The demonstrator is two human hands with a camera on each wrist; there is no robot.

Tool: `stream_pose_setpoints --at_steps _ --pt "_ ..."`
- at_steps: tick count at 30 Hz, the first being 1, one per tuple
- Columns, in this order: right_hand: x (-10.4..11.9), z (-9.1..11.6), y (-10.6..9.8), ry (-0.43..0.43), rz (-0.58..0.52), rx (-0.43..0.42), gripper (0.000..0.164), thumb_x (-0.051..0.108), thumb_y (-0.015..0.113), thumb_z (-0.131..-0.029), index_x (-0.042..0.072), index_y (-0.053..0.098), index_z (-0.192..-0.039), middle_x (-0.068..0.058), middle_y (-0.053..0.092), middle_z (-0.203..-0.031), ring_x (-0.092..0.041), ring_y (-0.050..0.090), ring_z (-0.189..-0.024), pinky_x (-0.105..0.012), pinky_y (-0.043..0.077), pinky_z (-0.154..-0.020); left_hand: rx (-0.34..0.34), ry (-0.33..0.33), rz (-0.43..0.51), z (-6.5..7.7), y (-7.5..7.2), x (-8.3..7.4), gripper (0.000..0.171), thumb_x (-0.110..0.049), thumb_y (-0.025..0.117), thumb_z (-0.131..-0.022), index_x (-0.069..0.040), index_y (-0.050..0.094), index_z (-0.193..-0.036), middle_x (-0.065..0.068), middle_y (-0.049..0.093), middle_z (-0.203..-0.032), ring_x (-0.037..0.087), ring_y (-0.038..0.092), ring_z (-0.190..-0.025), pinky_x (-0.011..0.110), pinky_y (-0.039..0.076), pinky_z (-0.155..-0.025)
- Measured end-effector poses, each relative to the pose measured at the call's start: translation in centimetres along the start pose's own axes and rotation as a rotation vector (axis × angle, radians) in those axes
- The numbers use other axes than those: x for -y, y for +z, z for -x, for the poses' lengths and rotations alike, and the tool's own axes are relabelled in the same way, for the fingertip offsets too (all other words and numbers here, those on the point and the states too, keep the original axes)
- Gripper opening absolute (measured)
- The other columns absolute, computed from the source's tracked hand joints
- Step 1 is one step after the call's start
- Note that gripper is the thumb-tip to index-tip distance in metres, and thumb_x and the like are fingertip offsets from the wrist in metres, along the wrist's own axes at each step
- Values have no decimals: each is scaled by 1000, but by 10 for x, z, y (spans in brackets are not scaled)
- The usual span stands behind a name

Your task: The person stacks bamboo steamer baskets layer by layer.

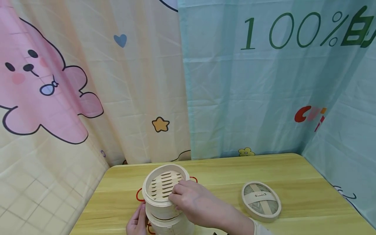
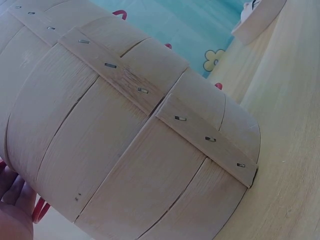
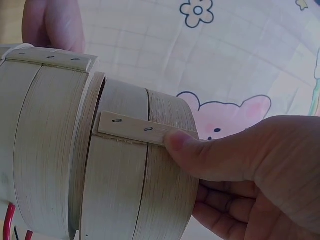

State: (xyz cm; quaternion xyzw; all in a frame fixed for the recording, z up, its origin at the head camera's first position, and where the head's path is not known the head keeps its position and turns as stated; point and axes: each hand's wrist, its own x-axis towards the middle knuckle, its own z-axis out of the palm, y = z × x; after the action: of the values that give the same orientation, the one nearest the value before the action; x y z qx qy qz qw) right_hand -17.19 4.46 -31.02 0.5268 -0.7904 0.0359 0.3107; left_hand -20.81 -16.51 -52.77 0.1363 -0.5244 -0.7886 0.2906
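The tabletop (image 1: 217,182) carries a two-tier bamboo steamer stack (image 1: 164,210) at its near edge, left of centre. Its lower basket (image 1: 176,227) forms the base. The upper basket (image 1: 155,206) sits on it, open at the top, slatted floor (image 1: 164,186) exposed. Expect light weight and stiff walls; dry bamboo should give fair friction, but thin slats may crack under pressure. Take hold at the rim or opposite sides of the wall. The lid (image 1: 259,197) lies well apart, to the right.

The right hand (image 1: 194,204) is partly closed: it pinches the upper basket's right wall, thumb outside (beside a stapled strip, per the right wrist view). The left hand (image 1: 136,222) is at the stack's left side, thumb raised; whether its fingers grip cannot be told. The smallest fitting, a red loop handle (image 1: 136,195), projects just above that hand.
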Motion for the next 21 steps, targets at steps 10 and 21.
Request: stream_pose_setpoints --at_steps 10,21 --pt "2 2 -2 6 -54 20 14 10 65 -64 16 55 -72 7 47 -72 -10 44 -70 -19 39 -68 -12 -34 -35 1 0 0 37 -18 57 -80 10 54 -105 3 64 -82 16 59 -79 26 48 -66" --pt "5 4 1 -20 -48 10 15 11 65 -62 17 54 -72 8 48 -73 -10 45 -72 -18 38 -67 45 -39 -19 4 -2 -3 37 -17 55 -82 8 52 -109 4 64 -83 16 59 -80 25 49 -64"
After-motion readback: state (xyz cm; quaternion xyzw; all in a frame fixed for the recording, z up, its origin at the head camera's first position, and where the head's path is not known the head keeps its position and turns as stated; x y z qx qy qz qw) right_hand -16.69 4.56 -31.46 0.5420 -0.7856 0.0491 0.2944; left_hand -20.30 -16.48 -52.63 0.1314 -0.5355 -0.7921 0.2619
